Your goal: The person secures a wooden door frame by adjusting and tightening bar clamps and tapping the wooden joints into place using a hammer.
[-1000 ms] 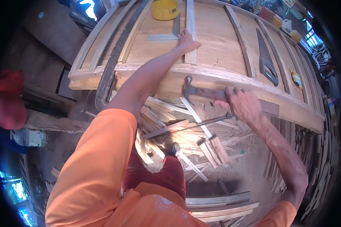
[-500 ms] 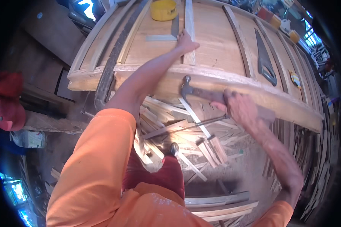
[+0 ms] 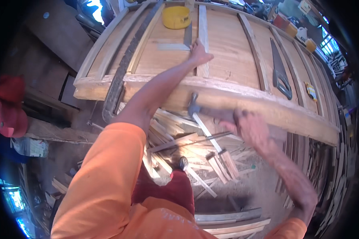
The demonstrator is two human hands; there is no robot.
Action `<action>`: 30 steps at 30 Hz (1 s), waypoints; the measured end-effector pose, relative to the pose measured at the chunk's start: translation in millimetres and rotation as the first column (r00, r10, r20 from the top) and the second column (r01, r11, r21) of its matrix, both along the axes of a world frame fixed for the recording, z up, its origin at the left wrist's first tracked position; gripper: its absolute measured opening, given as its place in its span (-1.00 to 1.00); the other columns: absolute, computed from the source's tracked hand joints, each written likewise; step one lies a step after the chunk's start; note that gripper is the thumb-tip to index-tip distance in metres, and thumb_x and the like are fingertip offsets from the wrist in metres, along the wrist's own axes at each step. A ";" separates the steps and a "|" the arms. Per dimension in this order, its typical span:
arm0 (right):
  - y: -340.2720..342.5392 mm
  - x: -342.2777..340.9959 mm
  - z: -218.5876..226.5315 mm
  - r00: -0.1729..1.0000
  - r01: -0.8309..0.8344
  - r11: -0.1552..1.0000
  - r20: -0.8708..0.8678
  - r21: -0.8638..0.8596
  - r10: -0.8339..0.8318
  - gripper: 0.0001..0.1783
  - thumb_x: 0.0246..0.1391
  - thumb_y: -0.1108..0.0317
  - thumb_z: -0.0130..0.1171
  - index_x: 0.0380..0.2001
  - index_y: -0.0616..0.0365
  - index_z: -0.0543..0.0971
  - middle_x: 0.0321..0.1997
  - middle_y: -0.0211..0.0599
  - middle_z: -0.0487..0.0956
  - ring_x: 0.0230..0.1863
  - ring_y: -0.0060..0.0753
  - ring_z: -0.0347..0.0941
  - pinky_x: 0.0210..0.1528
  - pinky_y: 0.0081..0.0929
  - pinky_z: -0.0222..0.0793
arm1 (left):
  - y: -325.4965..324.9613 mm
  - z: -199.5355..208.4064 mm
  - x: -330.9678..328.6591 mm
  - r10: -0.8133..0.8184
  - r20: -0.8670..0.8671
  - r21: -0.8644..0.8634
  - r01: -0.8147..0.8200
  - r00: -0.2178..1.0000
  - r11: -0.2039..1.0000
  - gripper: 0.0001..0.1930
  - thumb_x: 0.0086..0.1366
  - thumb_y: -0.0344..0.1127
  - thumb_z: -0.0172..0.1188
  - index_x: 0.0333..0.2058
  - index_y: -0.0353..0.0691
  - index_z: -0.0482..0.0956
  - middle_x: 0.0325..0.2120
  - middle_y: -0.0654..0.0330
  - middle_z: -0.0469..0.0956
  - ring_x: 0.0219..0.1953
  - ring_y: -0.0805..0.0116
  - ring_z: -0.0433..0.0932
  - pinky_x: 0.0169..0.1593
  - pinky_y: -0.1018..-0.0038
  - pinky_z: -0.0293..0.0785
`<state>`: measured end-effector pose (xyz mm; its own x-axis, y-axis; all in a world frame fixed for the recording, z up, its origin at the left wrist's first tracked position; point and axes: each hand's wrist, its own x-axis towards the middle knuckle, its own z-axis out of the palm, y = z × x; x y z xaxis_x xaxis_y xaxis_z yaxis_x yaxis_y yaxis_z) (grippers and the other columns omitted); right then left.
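Note:
My right hand [image 3: 252, 129] is wrapped around the handle of a claw hammer [image 3: 194, 106]. The hammer is held in front of the near edge of a wooden frame panel [image 3: 235, 88], its head pointing left. My left hand [image 3: 201, 54] reaches across the panel and grips a light wooden slat [image 3: 203, 30], thumb on the right side and fingers on the left. Just beside those fingers lies a try square [image 3: 173, 46] with a pale arm and a dark one. Behind it stands a yellow round container [image 3: 176, 18].
A long dark bar clamp [image 3: 123, 63] crosses the panel's left part. On the right lie a handsaw [image 3: 281, 75] and a small yellow packet [image 3: 310, 91]. Wood offcuts [image 3: 179, 139] litter the floor around my shoe [image 3: 183, 163]. A red cap [image 3: 8, 118] hangs at the left.
My right hand and the hammer have come down a little, towards my body. My left hand keeps its place on the slat. The whole view has shifted slightly.

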<state>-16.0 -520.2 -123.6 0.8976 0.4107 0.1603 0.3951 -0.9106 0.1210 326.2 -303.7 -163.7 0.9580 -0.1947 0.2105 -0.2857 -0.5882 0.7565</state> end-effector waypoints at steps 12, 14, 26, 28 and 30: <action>41.5 36.2 88.3 0.957 0.124 0.978 -0.239 -0.165 -0.162 -0.02 0.17 -0.69 -0.20 -0.41 0.15 0.57 -0.68 -0.37 0.53 -0.73 -0.41 0.40 -0.63 -0.28 0.39 | -3.8 -5.3 -7.1 -0.027 -0.068 0.003 0.028 0.997 1.000 0.25 -0.03 -0.11 0.53 0.38 -0.70 -0.14 0.36 -0.48 0.15 0.50 -0.31 0.05 0.61 0.08 -0.24; 55.8 -11.9 81.9 0.974 0.073 0.996 -0.211 -0.058 -0.084 -0.07 0.29 -0.61 -0.29 -0.53 0.09 0.54 -0.77 -0.45 0.32 -0.75 -0.63 0.23 -0.77 -0.50 0.18 | -4.2 -7.5 -6.7 0.049 0.061 -0.062 -0.045 0.997 0.997 0.22 -0.03 -0.11 0.54 0.37 -0.67 -0.09 0.35 -0.47 0.17 0.49 -0.29 0.07 0.60 0.09 -0.21; 10.0 41.3 51.4 0.999 -0.037 0.981 0.029 -0.191 0.043 -0.12 0.22 -0.52 0.05 -0.28 0.25 0.68 -0.54 -0.04 0.66 -0.52 -0.16 0.68 -0.42 -0.19 0.61 | -11.5 -22.7 -1.8 -0.042 -0.081 -0.005 0.042 0.996 0.999 0.24 -0.05 -0.11 0.58 0.39 -0.64 -0.06 0.31 -0.43 0.25 0.44 -0.27 0.19 0.49 0.12 0.20; 7.6 17.3 43.9 0.997 0.047 0.999 0.059 -0.008 -0.046 -0.17 0.20 -0.45 0.16 -0.24 0.29 0.66 -0.49 0.05 0.67 -0.43 0.05 0.70 -0.40 -0.10 0.58 | -11.5 -23.2 1.5 0.071 0.093 -0.085 -0.063 0.993 0.994 0.27 -0.05 -0.12 0.56 0.42 -0.65 -0.10 0.32 -0.45 0.23 0.46 -0.27 0.17 0.47 0.16 0.29; 8.8 -6.7 51.9 0.994 0.105 0.990 0.004 0.094 -0.106 -0.20 0.17 -0.41 0.24 -0.29 0.31 0.61 -0.50 0.10 0.64 -0.43 0.25 0.66 -0.40 0.01 0.53 | -12.0 -22.5 6.4 0.128 0.029 0.020 -0.128 0.991 0.992 0.26 -0.04 -0.10 0.55 0.39 -0.73 -0.10 0.39 -0.46 0.11 0.53 -0.28 0.03 0.60 0.09 -0.07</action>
<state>-22.7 -511.4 -71.7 0.9335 0.2965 0.2016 0.2953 -0.9547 0.0365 332.7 -315.7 -186.2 0.9692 -0.0758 0.2342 -0.2277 -0.6377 0.7359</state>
